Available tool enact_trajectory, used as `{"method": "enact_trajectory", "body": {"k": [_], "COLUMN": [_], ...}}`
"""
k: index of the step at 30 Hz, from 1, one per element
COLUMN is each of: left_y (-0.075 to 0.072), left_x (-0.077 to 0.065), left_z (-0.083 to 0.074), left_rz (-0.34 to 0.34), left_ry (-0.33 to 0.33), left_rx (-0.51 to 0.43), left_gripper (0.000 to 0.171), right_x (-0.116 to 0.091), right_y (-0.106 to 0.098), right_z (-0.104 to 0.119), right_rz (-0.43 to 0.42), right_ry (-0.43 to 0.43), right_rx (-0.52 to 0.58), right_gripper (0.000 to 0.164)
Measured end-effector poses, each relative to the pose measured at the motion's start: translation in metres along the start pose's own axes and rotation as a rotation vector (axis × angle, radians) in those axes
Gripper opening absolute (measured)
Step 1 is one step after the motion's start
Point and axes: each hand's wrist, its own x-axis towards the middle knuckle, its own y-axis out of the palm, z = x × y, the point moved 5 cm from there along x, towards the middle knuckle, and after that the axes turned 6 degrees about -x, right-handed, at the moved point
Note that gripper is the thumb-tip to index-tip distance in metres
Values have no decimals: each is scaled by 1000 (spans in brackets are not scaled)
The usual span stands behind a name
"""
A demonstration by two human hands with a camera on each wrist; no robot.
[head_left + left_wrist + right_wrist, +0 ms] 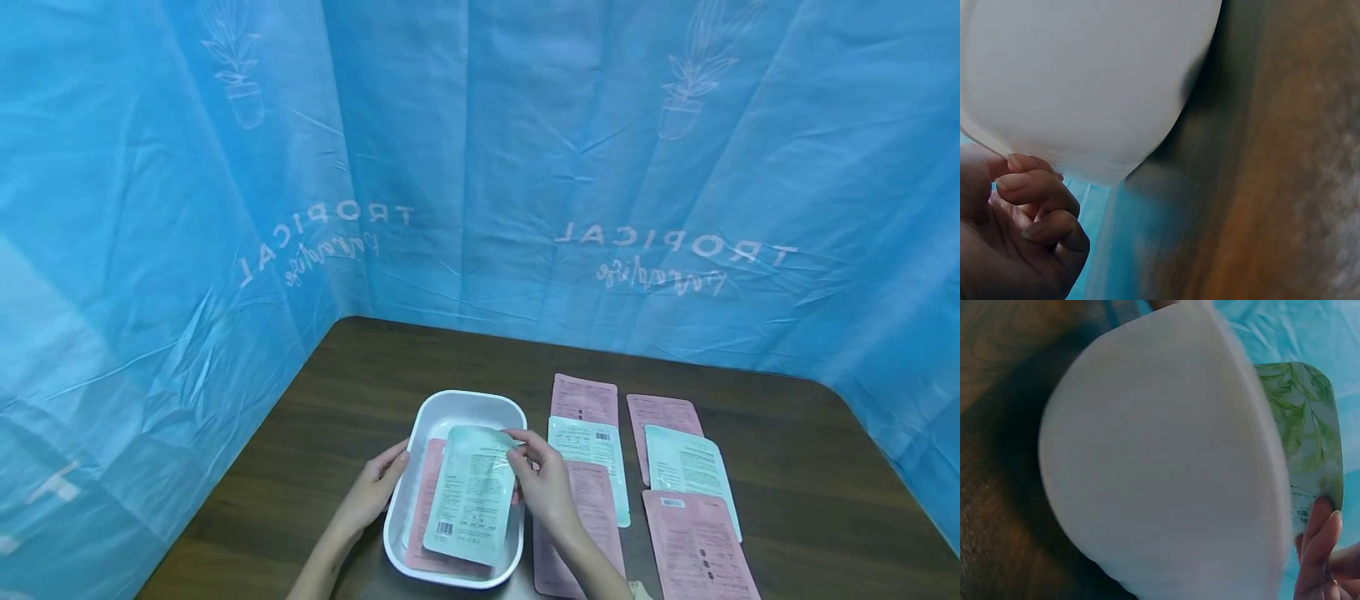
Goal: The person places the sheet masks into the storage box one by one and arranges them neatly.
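A white plastic basin (pixel 455 401) stands on the table with a pink sachet (pixel 421 533) lying in it. Over that sachet, tilted at the basin's mouth, is a pale green sachet (pixel 471 500) with printed text and a barcode. My right hand (pixel 546 483) pinches its upper right edge between thumb and fingers. In the right wrist view, green leaf artwork shows on the sachet's other face (pixel 1307 431), beyond the basin wall. My left hand (pixel 372 492) grips the basin's left rim, its fingers curled at the edge in the left wrist view.
To the basin's right lie two overlapping columns of sachets: pink ones (pixel 701 546) and pale green ones (pixel 686 458) in turn. The dark wooden table (pixel 405 350) is bordered by a blue printed cloth (pixel 465 167) at the back and sides.
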Motion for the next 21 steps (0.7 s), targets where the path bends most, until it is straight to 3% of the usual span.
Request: {"method": "enact_trajectory", "body": {"k": [5, 12, 16, 21], "left_y": [2, 2, 2, 1], "left_x": [1, 1, 1, 1], "left_z": [-2, -1, -3, 0], "left_rz": [21, 3, -7, -12], "left_ry": [-3, -31, -22, -31], "left_rx": [-18, -10, -17, -13], "left_gripper": [53, 53, 53, 53], "right_x": [0, -4, -8, -11], "right_y": [10, 25, 36, 44], "right_z": [-2, 10, 13, 15], "right_rz": [42, 50, 64, 87], "right_ry": [-71, -321, -447, -499], "right_rx": [-190, -695, -913, -1092], "right_gripper": [29, 33, 34, 36]}}
